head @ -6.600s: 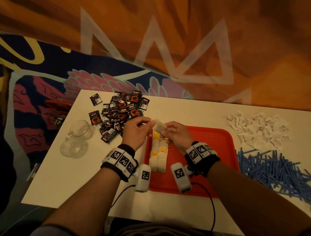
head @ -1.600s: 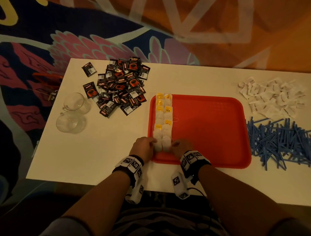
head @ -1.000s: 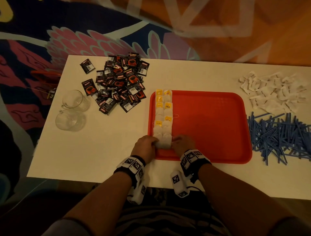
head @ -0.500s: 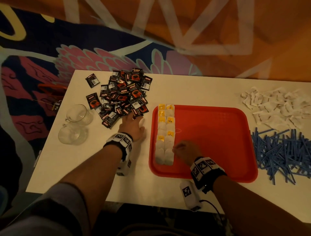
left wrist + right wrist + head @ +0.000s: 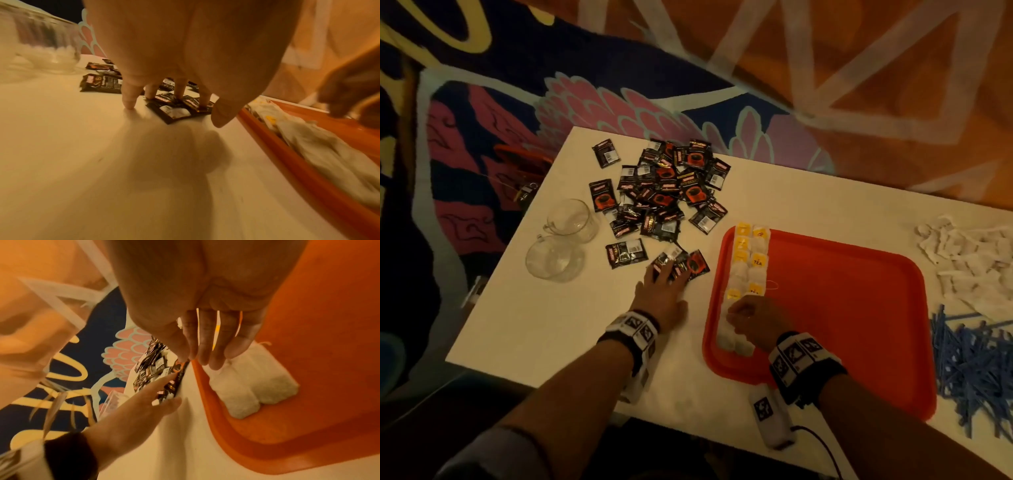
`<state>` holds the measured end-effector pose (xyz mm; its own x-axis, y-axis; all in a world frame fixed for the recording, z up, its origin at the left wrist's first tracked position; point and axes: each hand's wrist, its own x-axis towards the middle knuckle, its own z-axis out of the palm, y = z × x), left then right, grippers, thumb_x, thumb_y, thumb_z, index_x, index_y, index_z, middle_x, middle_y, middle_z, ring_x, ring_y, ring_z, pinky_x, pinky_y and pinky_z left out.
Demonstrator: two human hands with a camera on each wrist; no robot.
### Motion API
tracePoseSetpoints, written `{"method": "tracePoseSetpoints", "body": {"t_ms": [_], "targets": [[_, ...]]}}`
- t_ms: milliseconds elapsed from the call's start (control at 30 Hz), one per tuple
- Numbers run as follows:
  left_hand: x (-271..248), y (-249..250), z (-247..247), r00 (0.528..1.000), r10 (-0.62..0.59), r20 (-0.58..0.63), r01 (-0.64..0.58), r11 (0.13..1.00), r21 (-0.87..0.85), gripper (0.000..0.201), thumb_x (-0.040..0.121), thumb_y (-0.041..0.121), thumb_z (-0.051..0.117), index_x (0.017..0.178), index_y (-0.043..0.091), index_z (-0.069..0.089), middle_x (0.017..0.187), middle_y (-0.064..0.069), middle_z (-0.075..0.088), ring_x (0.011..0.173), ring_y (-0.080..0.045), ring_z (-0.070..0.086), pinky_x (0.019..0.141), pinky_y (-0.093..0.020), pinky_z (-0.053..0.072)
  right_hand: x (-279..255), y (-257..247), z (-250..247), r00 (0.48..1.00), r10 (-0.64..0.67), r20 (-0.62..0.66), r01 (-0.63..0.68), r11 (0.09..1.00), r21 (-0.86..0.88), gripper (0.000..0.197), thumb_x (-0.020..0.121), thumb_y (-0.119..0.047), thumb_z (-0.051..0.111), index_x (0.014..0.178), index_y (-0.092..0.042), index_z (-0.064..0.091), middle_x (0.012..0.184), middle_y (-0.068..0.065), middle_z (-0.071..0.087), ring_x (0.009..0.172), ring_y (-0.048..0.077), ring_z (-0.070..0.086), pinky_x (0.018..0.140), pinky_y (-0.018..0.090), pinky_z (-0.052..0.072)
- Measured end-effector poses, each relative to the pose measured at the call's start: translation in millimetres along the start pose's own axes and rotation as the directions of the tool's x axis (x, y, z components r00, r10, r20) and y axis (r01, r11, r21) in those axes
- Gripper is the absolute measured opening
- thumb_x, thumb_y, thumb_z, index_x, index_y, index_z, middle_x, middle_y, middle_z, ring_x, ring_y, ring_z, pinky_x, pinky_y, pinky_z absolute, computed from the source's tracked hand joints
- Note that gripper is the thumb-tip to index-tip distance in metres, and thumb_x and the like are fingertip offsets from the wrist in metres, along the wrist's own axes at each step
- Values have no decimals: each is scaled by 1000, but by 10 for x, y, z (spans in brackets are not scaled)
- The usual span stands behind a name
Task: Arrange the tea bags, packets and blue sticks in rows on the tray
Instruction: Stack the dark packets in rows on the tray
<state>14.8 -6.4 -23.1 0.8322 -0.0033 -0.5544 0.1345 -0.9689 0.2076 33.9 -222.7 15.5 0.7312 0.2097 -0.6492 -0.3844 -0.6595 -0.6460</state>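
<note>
The left fingers (image 5: 151, 91) reach down nearly straight and spread, tips pressing on two or three black packets (image 5: 681, 265) on the table (image 5: 571, 308) just left of the tray (image 5: 842, 308); the little finger touches bare table. The palm blocks much of the left wrist view, so the hold past the fingertips is hard to judge, but nothing is curled round a packet. The left hand (image 5: 662, 291) lies flat and low, wrist toward the near edge, forearm running back toward the person.

The right fingers (image 5: 207, 344) hang together, loosely bent, tips resting on the tea bags (image 5: 748, 270) near the tray's left rim; they pinch nothing that shows. The right hand (image 5: 755, 320) sits over the near part of the rows and hides several bags; only two white ends show below it. Whether the thumb touches a bag cannot be told.

The tea bags lie in two rows along the tray's left side, yellow tags toward the far end. The rest of the tray floor is bare red. The main heap of packets (image 5: 671, 185) lies on the table beyond the tray's far left corner. Two glass cups (image 5: 565, 240) stand left of the heap. Right of the tray, white packets (image 5: 969, 253) lie far and blue sticks (image 5: 976, 370) near, both piles cut off by the frame edge. Both wrist views are blurred at the margins.
</note>
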Motion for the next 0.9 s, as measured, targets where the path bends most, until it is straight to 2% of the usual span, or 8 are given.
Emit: {"method": "tracePoseSetpoints", "body": {"t_ms": [67,200,300,367,500,667,800,900], "targets": [[-214,-41,102,999,17,-51,-18,1000,-17,69,96,45,50,156,36,18,166,-3,3,149,-41,4,118,-57,24,65,-142,99,998,-56,23,59,990,-125,2,88,-17,68,89,-19,68,97,2,68,91,18,64,76,27,52],[-465,-158,57,955,-77,-288,21,981,-191,58,96,37,54,151,31,36,164,-4,18,149,-34,15,120,-48,24,212,-419,273,998,-60,34,65,975,-214,6,88,-22,68,94,-22,65,101,-5,62,94,11,58,66,16,44],[-411,-387,-139,887,-257,-383,119,929,-350,55,96,36,56,147,23,41,159,-10,27,145,-31,22,116,-48,29,352,-581,412,993,-108,41,115,937,-329,11,89,-19,64,100,-21,64,106,-3,62,100,15,59,84,25,50],[-293,-557,-294,883,-324,-339,175,898,-403,64,95,41,58,151,22,34,161,-10,21,147,-31,17,118,-48,27,450,-692,479,985,-170,38,167,865,-473,21,89,-20,62,110,-23,62,116,-1,57,111,18,53,91,24,40],[-46,-796,-478,929,-337,-153,258,886,-385,91,86,61,63,157,29,15,166,-6,3,151,-32,3,120,-50,21,809,-874,371,975,-222,-34,167,818,-551,52,84,-29,70,132,-27,49,143,4,38,134,26,34,111,38,32],[117,-878,-428,964,-266,-21,253,936,-246,100,81,73,59,158,31,11,165,-9,8,149,-35,11,118,-52,26,1446,-1104,116,978,-167,-124,53,778,-626,79,80,-39,72,148,-31,31,158,8,22,144,30,21,116,42,27],[51,-828,-324,977,-213,-4,206,952,-228,94,82,67,62,156,31,17,162,-9,13,146,-34,17,115,-50,31,1463,-1167,364,990,-141,30,119,680,-723,76,83,-44,66,148,-35,28,159,7,16,146,34,13,117,51,24],[-70,-784,-233,966,-233,-114,187,931,-315,93,80,63,67,154,31,21,158,-7,17,140,-33,24,110,-49,38,1185,-1146,697,978,-203,48,171,646,-744,67,78,-41,70,138,-34,40,148,3,31,138,31,26,109,52,33]]}}
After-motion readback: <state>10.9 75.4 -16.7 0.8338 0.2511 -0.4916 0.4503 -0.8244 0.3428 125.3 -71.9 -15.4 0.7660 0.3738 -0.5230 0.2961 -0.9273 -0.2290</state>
